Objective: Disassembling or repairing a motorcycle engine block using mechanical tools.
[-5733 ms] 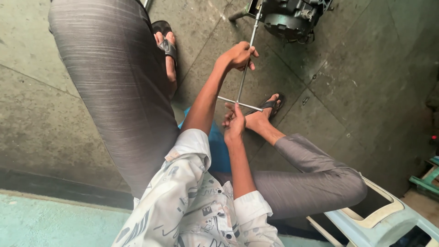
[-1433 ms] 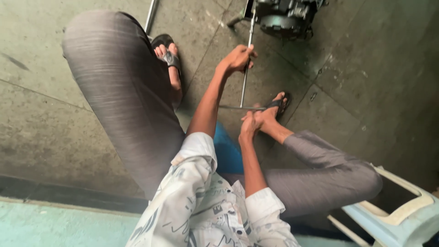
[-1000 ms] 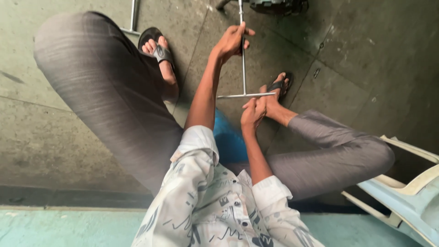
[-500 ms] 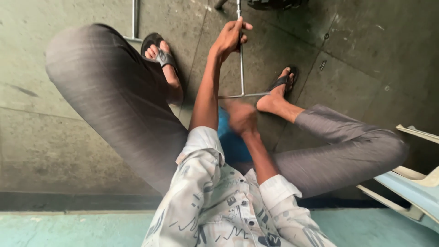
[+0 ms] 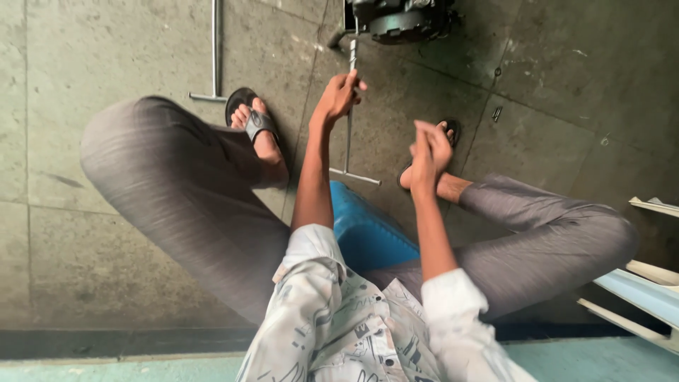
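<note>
I sit on a low blue stool (image 5: 368, 226) with my knees spread, in grey trousers and sandals. My left hand (image 5: 338, 95) is closed around the upright shaft of a metal T-handle wrench (image 5: 348, 141). The wrench's upper end meets a dark engine-like machine (image 5: 403, 18), and its crossbar hangs near the stool. My right hand (image 5: 431, 147) is raised just right of the shaft, above my right foot. Its fingers are extended and it holds nothing.
A second T-handle wrench (image 5: 214, 53) lies on the concrete floor beyond my left foot (image 5: 256, 131). Small metal bits (image 5: 497, 113) lie on the floor to the right. A pale plastic chair (image 5: 651, 290) stands at the right edge.
My right hand has come off the wrench's crossbar and lifted up beside the shaft. My left hand has kept its grip on the shaft. The view has tilted back toward the machine.
</note>
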